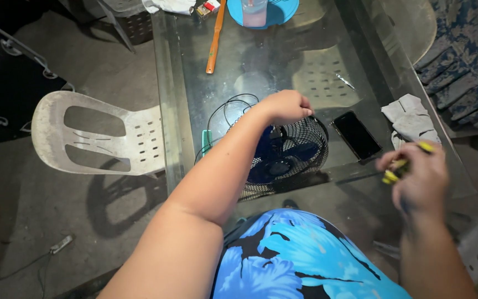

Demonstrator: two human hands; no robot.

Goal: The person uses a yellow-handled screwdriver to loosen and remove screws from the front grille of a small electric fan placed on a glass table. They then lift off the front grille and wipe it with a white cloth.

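Observation:
A small fan (pixel 289 158) with blue blades and a black wire guard lies face up on the glass table (pixel 261 61), close to its near edge. My left hand (pixel 287 105) is closed on the guard's far rim. My right hand (pixel 416 174) hovers to the right of the fan, blurred, and grips a tool with a yellow and black handle (pixel 399 169). A black cord (pixel 233 108) loops on the glass behind the fan.
A black phone (pixel 357 135) lies right of the fan, with a crumpled grey cloth (pixel 410 116) beyond it. A green comb (pixel 206 138), an orange stick (pixel 215 39) and a blue plate (pixel 278 14) rest on the glass. A white plastic chair (pixel 98 135) stands at left.

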